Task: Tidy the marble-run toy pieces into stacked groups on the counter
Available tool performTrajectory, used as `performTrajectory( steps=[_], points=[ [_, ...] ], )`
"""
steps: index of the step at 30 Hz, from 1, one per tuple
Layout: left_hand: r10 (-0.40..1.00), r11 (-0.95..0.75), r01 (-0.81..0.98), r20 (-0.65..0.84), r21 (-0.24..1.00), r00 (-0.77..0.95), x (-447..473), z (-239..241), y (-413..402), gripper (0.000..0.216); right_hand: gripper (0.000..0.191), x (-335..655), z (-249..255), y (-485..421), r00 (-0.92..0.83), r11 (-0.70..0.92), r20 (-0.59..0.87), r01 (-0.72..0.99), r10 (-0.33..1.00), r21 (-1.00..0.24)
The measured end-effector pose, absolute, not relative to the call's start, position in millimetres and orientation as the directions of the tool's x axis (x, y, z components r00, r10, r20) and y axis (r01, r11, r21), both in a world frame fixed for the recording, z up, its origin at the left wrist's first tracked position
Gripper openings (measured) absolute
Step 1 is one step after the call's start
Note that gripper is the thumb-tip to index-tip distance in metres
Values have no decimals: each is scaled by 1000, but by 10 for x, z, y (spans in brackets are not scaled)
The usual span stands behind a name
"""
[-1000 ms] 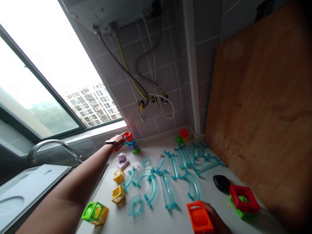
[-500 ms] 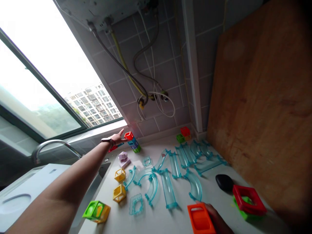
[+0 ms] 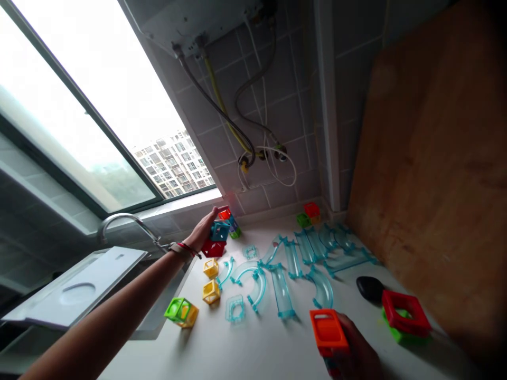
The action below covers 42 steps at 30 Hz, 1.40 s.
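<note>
My left hand (image 3: 203, 230) reaches far across the counter, its fingers round a blue open-frame toy block (image 3: 219, 230) with a red block (image 3: 214, 248) below it. Just behind it stands a small stack of blocks (image 3: 233, 226), red at the top and green at the base, partly hidden by the hand. Close to the camera, my right hand (image 3: 358, 345) grips an orange block (image 3: 328, 330), and darker pieces show under it. Clear teal track pieces (image 3: 282, 293), straight and curved, lie between the hands.
Yellow blocks (image 3: 211, 292) and a green-on-yellow pair (image 3: 181, 312) stand along the left. At right are a black rounded object (image 3: 370, 288) and a red block (image 3: 406, 312) on green. A faucet (image 3: 130, 217) and sink are left; a wooden board (image 3: 431, 174) rises at right.
My left hand has drawn back from the standing stack and now has the blue and red blocks raised in it. My right hand still holds the orange block. The view has shifted left.
</note>
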<state>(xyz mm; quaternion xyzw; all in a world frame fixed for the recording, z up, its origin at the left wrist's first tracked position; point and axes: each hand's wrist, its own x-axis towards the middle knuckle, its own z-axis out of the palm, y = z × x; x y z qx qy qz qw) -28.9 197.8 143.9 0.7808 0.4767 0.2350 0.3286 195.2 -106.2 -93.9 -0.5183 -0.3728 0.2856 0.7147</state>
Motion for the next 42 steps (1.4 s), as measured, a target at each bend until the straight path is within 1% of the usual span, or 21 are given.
performTrajectory(
  steps=[2, 6, 8, 10, 12, 15, 17, 20, 23, 25, 28, 30, 34, 36, 40, 42],
  points=[
    [867, -323, 499, 41, 804, 496, -171, 1257, 1527, 77, 54, 1968, -859, -1070, 536, 314, 253, -23, 806, -949],
    [680, -355, 350, -18, 867, 733, 60, 914, 667, 50, 50, 2022, -760, -1069, 459, 327, 290, 0, 840, -945],
    [600, -322, 269, -25, 908, 800, 144, 795, 322, 45, 50, 2044, -736, -1067, 444, 309, 282, 12, 851, -951],
    [566, -271, 199, -12, 942, 824, 205, 714, 60, 49, 49, 2052, -717, -1070, 449, 296, 279, 35, 849, -955],
    [604, -282, 197, 14, 939, 797, 252, 662, -123, 56, 49, 2046, -700, -1076, 462, 289, 283, 59, 841, -955],
    [691, -385, 286, 68, 878, 720, 321, 593, -289, 69, 47, 2028, -682, -1083, 461, 284, 287, 78, 840, -956],
    [709, -444, 313, 116, 840, 696, 374, 528, -346, 70, 46, 2017, -673, -1083, 456, 289, 294, 83, 840, -954],
    [706, -492, 314, 162, 812, 689, 450, 404, -359, 65, 52, 2005, -669, -1077, 434, 313, 323, 97, 841, -945],
    [704, -460, 345, 99, 818, 703, 482, 290, -295, 61, 55, 1993, -675, -1067, 426, 319, 337, 114, 840, -941],
    [674, -429, 340, 46, 837, 738, 471, 239, -232, 61, 54, 1980, -675, -1060, 416, 307, 332, 127, 847, -943],
    [607, -411, 259, 51, 874, 793, 430, 188, -159, 56, 52, 1955, -645, -1055, 395, 276, 320, 165, 861, -947],
    [608, -387, 223, 66, 894, 791, 402, 148, -148, 54, 49, 1939, -608, -1056, 384, 262, 317, 188, 867, -946],
    [683, -282, 159, 82, 946, 726, 352, 4, -219, 56, 48, 1924, -568, -1054, 323, 261, 311, 189, 894, -947],
    [733, -210, 98, 90, 973, 675, 310, -83, -288, 56, 49, 1921, -587, -1048, 303, 249, 308, 217, 902, -944],
    [797, -62, -128, 126, 990, 590, 189, -222, -449, 52, 53, 1908, -679, -1034, 286, 203, 295, 311, 912, -928],
    [817, -25, -189, 129, 982, 562, 130, -261, -506, 51, 53, 1905, -733, -1026, 267, 192, 290, 338, 919, -921]
  ],
)
